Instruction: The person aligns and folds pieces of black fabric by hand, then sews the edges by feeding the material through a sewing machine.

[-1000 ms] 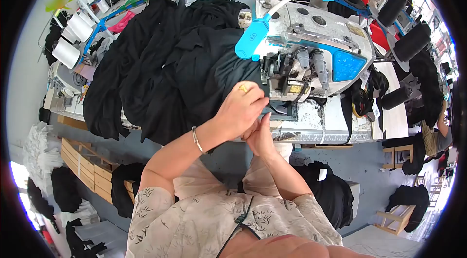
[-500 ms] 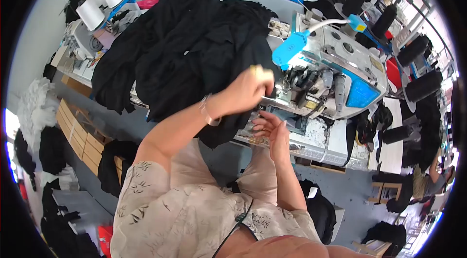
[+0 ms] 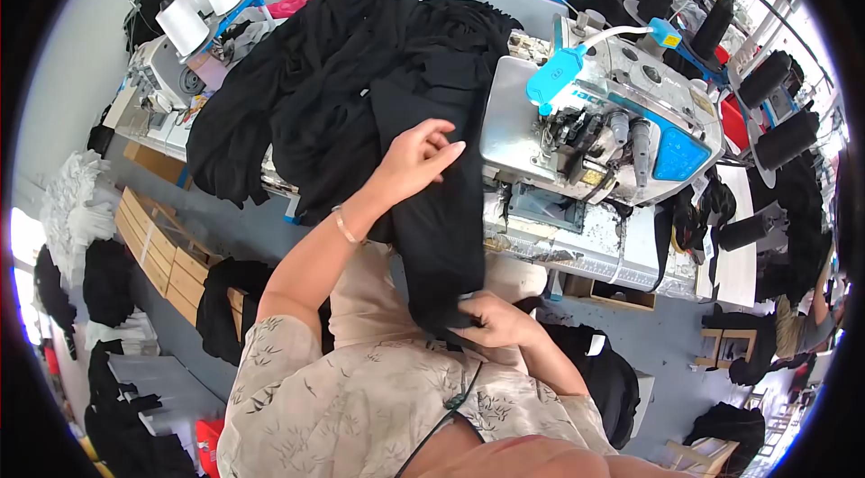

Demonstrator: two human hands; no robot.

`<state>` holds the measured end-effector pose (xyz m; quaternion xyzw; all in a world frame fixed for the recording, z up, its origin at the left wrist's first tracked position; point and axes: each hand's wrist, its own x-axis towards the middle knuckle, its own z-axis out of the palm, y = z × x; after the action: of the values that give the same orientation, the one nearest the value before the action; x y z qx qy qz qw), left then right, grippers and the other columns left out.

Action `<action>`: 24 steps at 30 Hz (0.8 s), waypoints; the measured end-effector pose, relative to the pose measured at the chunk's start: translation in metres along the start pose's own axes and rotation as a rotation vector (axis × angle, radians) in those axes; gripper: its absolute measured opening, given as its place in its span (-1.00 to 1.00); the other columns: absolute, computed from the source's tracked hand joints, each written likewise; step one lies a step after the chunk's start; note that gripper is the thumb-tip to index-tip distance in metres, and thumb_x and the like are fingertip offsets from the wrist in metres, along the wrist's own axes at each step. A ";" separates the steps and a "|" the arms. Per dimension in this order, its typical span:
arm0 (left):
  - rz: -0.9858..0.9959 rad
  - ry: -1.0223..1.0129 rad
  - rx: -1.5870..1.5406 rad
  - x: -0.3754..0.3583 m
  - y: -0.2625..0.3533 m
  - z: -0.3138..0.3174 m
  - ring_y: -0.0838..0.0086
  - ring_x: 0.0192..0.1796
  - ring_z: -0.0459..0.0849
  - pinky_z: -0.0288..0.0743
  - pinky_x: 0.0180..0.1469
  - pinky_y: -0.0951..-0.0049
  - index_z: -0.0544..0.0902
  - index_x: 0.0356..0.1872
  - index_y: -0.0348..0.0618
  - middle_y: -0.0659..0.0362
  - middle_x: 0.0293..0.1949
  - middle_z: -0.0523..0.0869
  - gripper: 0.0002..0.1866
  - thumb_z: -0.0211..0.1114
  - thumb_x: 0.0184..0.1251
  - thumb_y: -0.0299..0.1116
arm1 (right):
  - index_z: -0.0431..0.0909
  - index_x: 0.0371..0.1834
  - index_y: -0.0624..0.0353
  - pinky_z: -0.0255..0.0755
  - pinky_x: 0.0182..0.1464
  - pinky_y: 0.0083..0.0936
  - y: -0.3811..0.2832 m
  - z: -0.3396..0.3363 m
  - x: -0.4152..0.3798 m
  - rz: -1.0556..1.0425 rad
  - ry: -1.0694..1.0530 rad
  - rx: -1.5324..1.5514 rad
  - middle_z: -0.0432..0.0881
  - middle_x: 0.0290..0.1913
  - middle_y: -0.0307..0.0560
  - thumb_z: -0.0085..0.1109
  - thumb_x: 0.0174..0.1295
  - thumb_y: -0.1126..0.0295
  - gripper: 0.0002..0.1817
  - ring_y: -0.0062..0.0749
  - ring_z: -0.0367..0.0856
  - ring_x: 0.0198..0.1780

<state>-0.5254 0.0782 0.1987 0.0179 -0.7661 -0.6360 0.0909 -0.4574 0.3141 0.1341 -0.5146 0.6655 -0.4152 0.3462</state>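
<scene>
A long piece of black cloth [image 3: 441, 235] hangs from the pile of black fabric [image 3: 315, 72] over the table's front edge toward my lap. My right hand [image 3: 496, 320] is closed on its lower end, fingers and thumb pinching the edge. Over the upper part of the same piece is my left hand [image 3: 416, 161], fingers loosely spread and the thumb out, with a bracelet on the wrist. Right of the cloth stands a white and blue sewing machine [image 3: 622, 118], its bare metal plate [image 3: 514, 113] beside the fabric. A blue lamp [image 3: 554, 80] sits over its needle area.
Black thread cones [image 3: 784, 149] line the right side, and white cones [image 3: 182, 27] stand at the back left. A wooden bench [image 3: 162, 248] and a white fabric heap [image 3: 72, 203] are at left. Another person [image 3: 802, 325] is at the far right.
My left hand has moved left, away from the machine's needle area. My right hand came down toward my lap and closed on the black cloth, which has slid off the metal plate.
</scene>
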 end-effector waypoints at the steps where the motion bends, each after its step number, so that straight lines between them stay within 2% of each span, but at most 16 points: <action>1: 0.137 0.015 0.089 0.005 -0.010 0.003 0.67 -0.49 0.57 0.44 -0.45 0.67 0.58 -0.23 -0.34 0.23 -0.52 0.59 -0.80 0.20 0.38 -0.36 | 0.59 -0.24 0.29 0.47 -0.21 -0.50 -0.011 0.003 -0.003 0.039 0.165 0.150 0.67 -0.36 -0.12 0.19 0.12 0.52 -0.85 -0.46 0.63 -0.27; 2: 0.272 0.032 0.175 0.007 -0.017 0.004 0.68 -0.48 0.56 0.44 -0.44 0.67 0.57 -0.24 -0.34 0.24 -0.52 0.59 -0.81 0.21 0.38 -0.38 | 0.58 -0.22 0.30 0.48 -0.20 -0.50 -0.020 0.008 -0.008 0.080 0.328 0.298 0.66 -0.35 -0.13 0.19 0.15 0.51 -0.85 -0.49 0.62 -0.26; 4: 0.138 -0.040 0.082 -0.010 -0.003 -0.003 0.69 -0.50 0.55 0.42 -0.45 0.67 0.57 -0.28 -0.33 0.25 -0.54 0.57 -0.84 0.21 0.37 -0.40 | 0.52 -0.09 0.32 0.50 -0.12 -0.50 -0.030 0.013 -0.018 0.125 0.693 0.567 0.64 -0.25 -0.15 0.20 0.24 0.44 -0.77 -0.54 0.57 -0.18; 5: 0.063 -0.073 0.033 -0.024 0.006 -0.011 0.69 -0.50 0.54 0.42 -0.45 0.67 0.57 -0.31 -0.33 0.26 -0.54 0.57 -0.84 0.21 0.37 -0.41 | 0.48 0.02 0.32 0.49 -0.02 -0.44 -0.025 0.014 -0.022 0.131 0.830 0.806 0.62 -0.12 -0.11 0.21 0.24 0.45 -0.69 -0.46 0.57 -0.10; 7: -0.135 -0.208 0.084 -0.054 0.014 -0.036 0.65 -0.63 0.54 0.41 -0.53 0.66 0.57 -0.46 -0.29 0.24 -0.66 0.58 -0.70 0.21 0.39 -0.25 | 0.40 0.15 0.31 0.47 0.09 -0.34 -0.025 0.003 -0.023 0.006 0.937 1.014 0.60 0.01 -0.02 0.18 0.26 0.43 -0.59 -0.32 0.60 -0.01; 9: -0.412 -0.373 -0.008 -0.089 -0.011 -0.051 0.60 -0.62 0.59 0.45 -0.54 0.64 0.60 -0.47 -0.31 0.22 -0.68 0.60 -0.58 0.16 0.42 -0.10 | 0.37 0.21 0.31 0.45 0.19 -0.20 -0.039 -0.003 -0.014 -0.004 1.029 1.197 0.55 0.10 0.09 0.24 0.20 0.33 -0.47 -0.12 0.57 0.10; 11: -0.564 -0.420 -0.132 -0.124 -0.049 -0.044 0.45 -0.33 0.72 0.59 -0.35 0.56 0.65 -0.32 -0.33 0.11 -0.45 0.69 -0.49 0.12 0.41 0.03 | 0.33 0.24 0.31 0.43 0.21 -0.19 -0.043 0.002 0.000 0.025 0.951 1.250 0.53 0.12 0.10 0.25 0.19 0.32 -0.43 -0.11 0.55 0.13; 13: -0.677 -0.185 -0.570 -0.155 -0.067 -0.015 0.42 -0.15 0.71 0.60 -0.15 0.53 0.63 -0.21 -0.31 0.11 -0.29 0.70 -0.57 0.18 0.39 -0.04 | 0.31 0.26 0.30 0.41 0.23 -0.19 -0.051 0.012 0.018 0.048 0.861 1.214 0.53 0.12 0.09 0.26 0.18 0.34 -0.41 -0.14 0.54 0.15; 15: -0.622 -0.100 -0.880 -0.160 -0.065 -0.007 0.45 -0.08 0.68 0.56 -0.05 0.51 0.61 -0.09 -0.32 0.16 -0.25 0.70 -0.62 0.23 0.37 -0.14 | 0.31 0.27 0.29 0.42 0.19 -0.27 -0.050 0.026 0.029 0.080 0.605 1.167 0.54 0.12 0.04 0.27 0.17 0.37 -0.40 -0.17 0.53 0.15; 16: -0.587 -0.063 -1.032 -0.161 -0.063 -0.008 0.47 -0.04 0.67 0.55 0.00 0.50 0.59 -0.02 -0.32 0.18 -0.23 0.70 -0.63 0.26 0.35 -0.19 | 0.40 0.19 0.29 0.42 0.14 -0.36 -0.057 0.029 0.027 0.130 0.474 1.017 0.58 0.06 -0.03 0.24 0.22 0.34 -0.51 -0.29 0.55 0.08; 17: -0.525 -0.111 -0.823 -0.161 -0.062 -0.019 0.48 -0.04 0.66 0.54 0.02 0.49 0.60 -0.01 -0.33 0.19 -0.22 0.71 -0.65 0.27 0.33 -0.26 | 0.49 0.11 0.30 0.42 0.09 -0.46 -0.067 0.029 0.027 0.177 0.348 0.860 0.62 -0.01 -0.10 0.21 0.27 0.31 -0.60 -0.41 0.57 0.02; 18: -0.458 -0.158 -0.617 -0.161 -0.059 -0.037 0.50 -0.04 0.65 0.52 0.04 0.48 0.61 -0.01 -0.34 0.20 -0.20 0.71 -0.67 0.29 0.31 -0.32 | 0.49 0.08 0.32 0.44 0.06 -0.47 -0.056 0.028 0.025 0.107 0.151 0.539 0.64 -0.05 -0.10 0.24 0.26 0.26 -0.57 -0.36 0.59 0.01; 19: -0.385 -0.203 -0.410 -0.163 -0.053 -0.055 0.52 -0.04 0.65 0.51 0.06 0.47 0.61 0.00 -0.35 0.21 -0.19 0.72 -0.68 0.31 0.29 -0.39 | 0.49 0.07 0.35 0.44 0.07 -0.46 -0.067 0.002 0.038 0.246 -0.401 -0.061 0.64 -0.04 -0.03 0.22 0.27 0.22 -0.56 -0.30 0.60 0.03; 21: -0.111 -0.577 -0.480 -0.170 -0.009 -0.089 0.55 -0.06 0.63 0.50 -0.01 0.49 0.65 -0.06 -0.38 0.19 -0.15 0.72 -0.73 0.33 0.24 -0.47 | 0.44 0.12 0.36 0.46 0.03 -0.42 -0.021 0.004 0.032 0.035 -0.517 0.002 0.60 0.05 -0.03 0.17 0.31 0.16 -0.51 -0.31 0.60 0.02; 22: -0.266 -0.590 -0.460 -0.180 0.005 -0.093 0.56 -0.12 0.65 0.49 -0.10 0.50 0.70 -0.22 -0.37 0.13 -0.18 0.75 -0.83 0.36 0.20 -0.49 | 0.42 0.14 0.36 0.46 0.03 -0.42 -0.009 0.006 0.033 0.081 -0.238 0.229 0.58 0.07 -0.03 0.15 0.32 0.14 -0.48 -0.33 0.60 0.01; 24: -0.060 -0.906 -0.241 -0.184 -0.009 -0.096 0.61 -0.22 0.64 0.46 -0.21 0.51 0.71 -0.27 -0.37 0.11 -0.31 0.76 -0.83 0.39 0.19 -0.45 | 0.37 0.18 0.37 0.47 0.02 -0.42 0.013 0.011 0.034 0.150 0.330 0.682 0.55 0.10 -0.04 0.11 0.34 0.09 -0.44 -0.37 0.60 -0.01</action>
<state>-0.3301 0.0096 0.1854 -0.2500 -0.6485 -0.6666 -0.2695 -0.4604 0.2802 0.1163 -0.2459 0.5717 -0.6636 0.4151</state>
